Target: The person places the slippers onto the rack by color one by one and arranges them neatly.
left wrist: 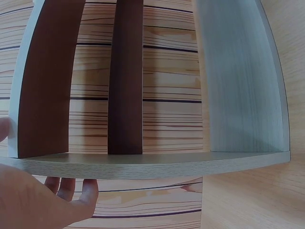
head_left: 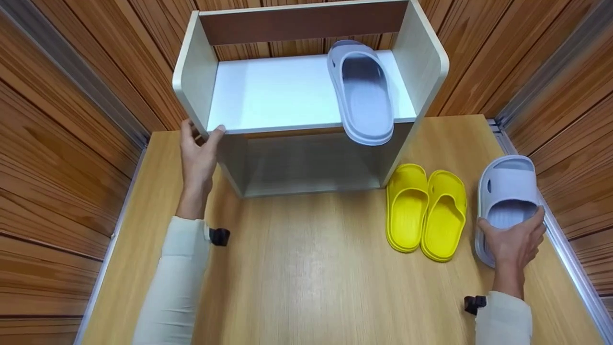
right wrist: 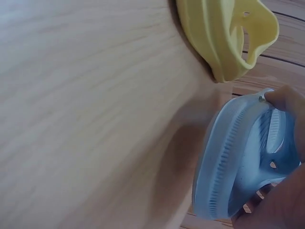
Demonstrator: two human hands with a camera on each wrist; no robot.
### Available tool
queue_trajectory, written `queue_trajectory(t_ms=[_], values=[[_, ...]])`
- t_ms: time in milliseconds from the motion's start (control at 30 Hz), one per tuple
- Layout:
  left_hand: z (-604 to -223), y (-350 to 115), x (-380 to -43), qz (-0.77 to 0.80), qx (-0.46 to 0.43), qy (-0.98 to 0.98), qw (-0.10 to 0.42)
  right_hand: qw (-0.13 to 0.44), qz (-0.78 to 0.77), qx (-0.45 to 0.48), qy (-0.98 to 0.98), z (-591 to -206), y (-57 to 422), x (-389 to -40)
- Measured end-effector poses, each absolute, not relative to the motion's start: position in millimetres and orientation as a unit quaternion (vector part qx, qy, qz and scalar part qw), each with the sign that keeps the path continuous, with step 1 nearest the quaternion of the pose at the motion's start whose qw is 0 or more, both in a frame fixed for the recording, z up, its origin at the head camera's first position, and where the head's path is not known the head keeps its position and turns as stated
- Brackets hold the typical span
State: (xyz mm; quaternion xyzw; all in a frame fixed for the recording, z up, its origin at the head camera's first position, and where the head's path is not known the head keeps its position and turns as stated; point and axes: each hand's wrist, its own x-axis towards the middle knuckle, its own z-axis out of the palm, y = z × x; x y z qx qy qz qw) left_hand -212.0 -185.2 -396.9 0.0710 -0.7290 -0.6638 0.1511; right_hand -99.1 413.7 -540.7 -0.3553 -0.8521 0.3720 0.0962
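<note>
My left hand (head_left: 198, 155) grips the left side panel of a small two-tier shoe rack (head_left: 268, 130). The thumb lies at the shelf's front corner; in the left wrist view the fingers (left wrist: 89, 193) curl behind the panel. At the right, my right hand (head_left: 515, 239) holds a lavender-grey slide slipper (head_left: 515, 179) by its sides, thumb on one edge and fingers round the other. In the right wrist view this slipper (right wrist: 224, 157) is tilted over a shadow on the wooden surface. Its matching slipper (head_left: 366, 100) lies on the rack's upper shelf, toward the right, heel overhanging the front edge.
A pair of yellow slippers (head_left: 426, 211) sits side by side on the wood-grain floor (head_left: 306, 268), between the rack and my right hand. Wood-plank walls (head_left: 52, 158) enclose the sides and back. A metal rail (head_left: 570, 258) runs along the right edge.
</note>
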Motion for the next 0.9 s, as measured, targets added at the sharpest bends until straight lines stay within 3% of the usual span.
queue_trajectory(t_ms=[733,900], values=[[-395.8,-185.8,-211.4,-0.67,0.087,-0.724,0.141,0.206,0.353,-0.27,-0.872,-505.2,390.7,-97.6],[-395.5,-185.0,-210.4,-0.67,0.065,-0.724,0.149,0.267,0.342,-0.229,-0.872,-497.6,383.7,-92.3]])
